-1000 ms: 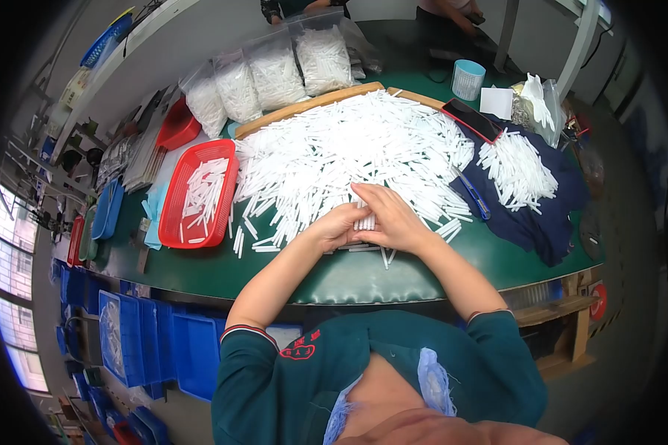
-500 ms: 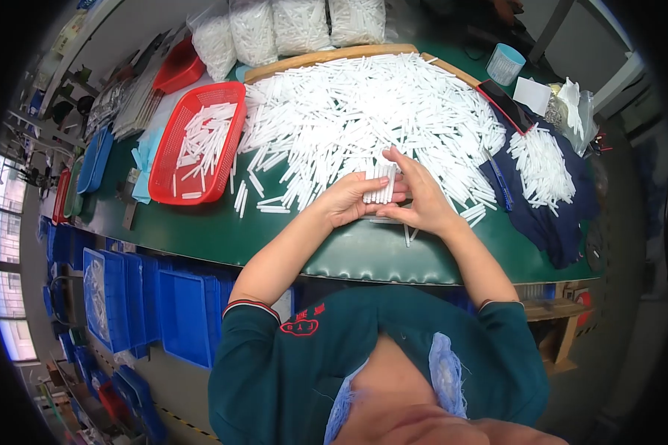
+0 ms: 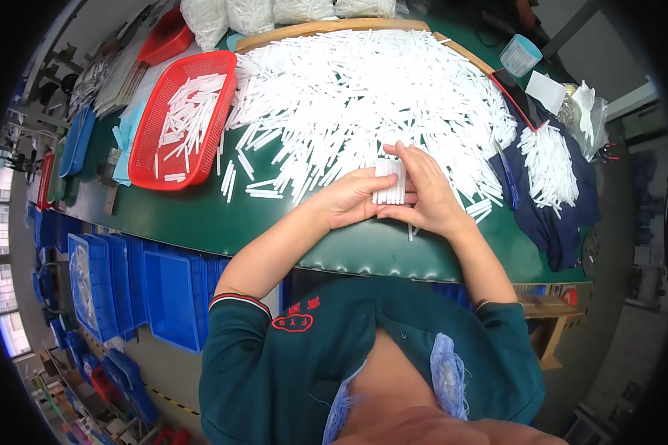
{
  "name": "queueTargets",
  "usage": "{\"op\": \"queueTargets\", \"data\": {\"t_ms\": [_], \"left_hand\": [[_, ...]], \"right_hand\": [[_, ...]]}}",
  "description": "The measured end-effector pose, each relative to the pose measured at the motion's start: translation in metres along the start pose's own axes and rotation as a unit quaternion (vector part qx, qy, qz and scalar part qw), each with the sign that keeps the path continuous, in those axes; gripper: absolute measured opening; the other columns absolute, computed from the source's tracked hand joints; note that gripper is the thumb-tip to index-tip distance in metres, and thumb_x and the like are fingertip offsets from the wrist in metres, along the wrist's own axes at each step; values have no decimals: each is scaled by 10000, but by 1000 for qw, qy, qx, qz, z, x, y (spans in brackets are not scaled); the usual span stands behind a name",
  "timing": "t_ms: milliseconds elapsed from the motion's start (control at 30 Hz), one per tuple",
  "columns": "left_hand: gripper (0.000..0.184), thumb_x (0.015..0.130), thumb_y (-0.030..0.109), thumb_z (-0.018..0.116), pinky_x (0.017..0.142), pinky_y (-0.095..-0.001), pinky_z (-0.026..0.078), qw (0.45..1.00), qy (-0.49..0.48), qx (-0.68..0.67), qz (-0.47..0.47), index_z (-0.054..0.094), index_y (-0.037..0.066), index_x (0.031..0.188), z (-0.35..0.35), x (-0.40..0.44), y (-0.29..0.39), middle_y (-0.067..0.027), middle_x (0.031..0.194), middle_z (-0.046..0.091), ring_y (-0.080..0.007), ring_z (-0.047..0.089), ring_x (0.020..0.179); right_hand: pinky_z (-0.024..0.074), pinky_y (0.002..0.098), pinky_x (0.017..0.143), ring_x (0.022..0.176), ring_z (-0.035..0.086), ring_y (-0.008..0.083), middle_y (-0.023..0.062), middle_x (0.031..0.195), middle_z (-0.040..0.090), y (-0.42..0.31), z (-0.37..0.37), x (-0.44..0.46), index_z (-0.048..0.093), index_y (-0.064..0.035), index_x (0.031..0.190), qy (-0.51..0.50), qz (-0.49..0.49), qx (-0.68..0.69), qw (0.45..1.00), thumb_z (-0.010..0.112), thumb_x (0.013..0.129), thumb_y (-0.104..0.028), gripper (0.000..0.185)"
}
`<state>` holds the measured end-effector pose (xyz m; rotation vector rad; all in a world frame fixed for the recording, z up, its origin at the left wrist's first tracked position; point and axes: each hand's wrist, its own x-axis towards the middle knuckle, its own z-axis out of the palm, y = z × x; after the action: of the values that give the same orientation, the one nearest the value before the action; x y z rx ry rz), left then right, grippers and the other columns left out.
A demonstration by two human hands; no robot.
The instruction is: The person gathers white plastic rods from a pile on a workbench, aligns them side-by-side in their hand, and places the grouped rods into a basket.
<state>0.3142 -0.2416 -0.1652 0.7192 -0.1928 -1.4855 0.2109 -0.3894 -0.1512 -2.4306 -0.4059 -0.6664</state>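
Observation:
Between my two hands is a row of short white tubes [image 3: 390, 182] lined up side by side. My left hand [image 3: 349, 199] grips the row from the left, its thumb pressed across the front. My right hand [image 3: 429, 194] cups the right side, fingers curled around it and thumb near the lower ends. Just beyond the hands spreads a large heap of loose white tubes [image 3: 349, 96] on the green table [image 3: 200, 211]. A few stray tubes lie under and beside my hands.
At left stands a red basket [image 3: 138, 141] with white tubes inside. On the right, a dark blue cloth [image 3: 531, 219] bears a smaller tube pile [image 3: 548, 167], with a blue pen [image 3: 508, 180] and a phone [image 3: 518, 100] nearby. A wooden strip [image 3: 334, 27] borders the heap.
The tubes in my hands now stand in a more even, fuller-looking row. Both hands stay around them in nearly the same place. The camera view has shifted slightly.

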Motion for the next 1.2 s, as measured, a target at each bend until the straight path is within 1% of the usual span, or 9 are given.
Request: {"op": "queueTargets", "data": {"t_ms": [200,333,400,533,600,767,933,1133,1200], "left_hand": [[344,936,147,480,810,-317,548,1000,16,-8,-9,419,-43,1217,3,0,-4,-175,1133,545,-250,590,1035],[347,936,148,481,817,-321,547,1000,-9,15,-11,418,-43,1219,-1,1,-4,-177,1138,542,-250,590,1035],[336,935,147,482,797,-314,551,1000,26,8,-11,431,-42,1207,3,0,-4,-173,1139,542,-245,589,1038],[356,934,150,484,786,-308,549,1000,19,19,-7,425,-45,1226,4,0,-3,-171,1164,536,-249,579,1056],[392,930,152,491,844,-322,521,1000,-14,18,-3,408,-42,1259,3,0,-2,-179,1210,523,-250,560,1092],[440,919,151,505,943,-350,457,999,-41,23,9,382,-41,1295,4,-2,2,-195,1249,506,-253,521,1151],[456,915,142,506,958,-364,447,999,-44,21,18,368,-46,1307,6,-5,6,-201,1257,497,-265,495,1181],[439,917,116,496,963,-373,451,998,-43,35,30,360,-47,1301,8,-8,8,-210,1267,477,-284,503,1171],[493,905,129,514,996,-411,412,997,-45,48,35,326,-59,1319,8,-8,8,-235,1305,438,-327,463,1207]], "right_hand": [[415,381,904,1060,517,316,141,1206,555,2,4,-3,301,-21,1381,-35,20,42,998,793,622,-221,927],[413,391,911,1048,525,322,141,1207,555,-1,2,-1,309,-21,1376,-24,0,16,1000,790,627,-227,914],[403,406,929,1050,531,331,140,1218,548,3,5,-3,310,-21,1373,-36,9,19,999,789,639,-258,908],[397,451,945,1043,542,326,123,1180,558,-1,2,0,322,-41,1365,-15,0,24,1000,769,648,-250,870],[377,461,964,1059,542,324,125,1183,561,-1,1,0,308,-26,1365,33,3,34,999,780,639,-247,894],[334,450,1014,1123,508,320,148,1221,531,9,-2,-6,326,-5,1346,58,46,41,996,788,629,-274,895],[288,496,1035,1227,417,327,140,1282,473,5,-12,1,439,-44,1267,3,46,-26,999,795,602,-346,813],[272,514,1041,1250,389,332,135,1303,447,8,-9,-1,463,-83,1235,-21,48,-24,998,802,585,-364,785],[271,514,1042,1249,389,332,134,1304,446,9,-9,-1,463,-83,1234,-21,48,-23,998,802,588,-359,780]]}}
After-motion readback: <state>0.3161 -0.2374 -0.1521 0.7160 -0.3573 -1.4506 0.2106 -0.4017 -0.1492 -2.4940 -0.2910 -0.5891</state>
